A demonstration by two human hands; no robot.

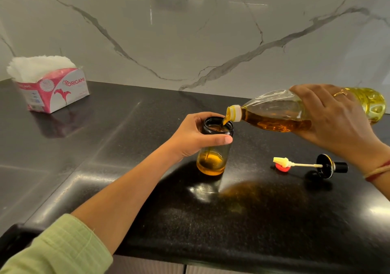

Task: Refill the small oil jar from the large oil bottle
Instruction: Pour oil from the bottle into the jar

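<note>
Amber oil (pixel 211 162) ran from tilted large oil bottle (pixel 274 113) into small oil jar (pixel 218 147); left hand (pixel 195 137) fingers curled round jar, steadying; right hand (pixel 335 117) fingers wrapped over bottle; pump lid (pixel 312 165) lay aside.

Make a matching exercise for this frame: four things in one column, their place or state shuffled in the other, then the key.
1. small oil jar
2. large oil bottle
3. tissue box
4. black lid with stem

A. lying on its side on the counter
B. tilted, held by the right hand, pouring
C. far left, near the wall
D. upright, gripped by the left hand

Pairs: 1-D, 2-B, 3-C, 4-A
</note>
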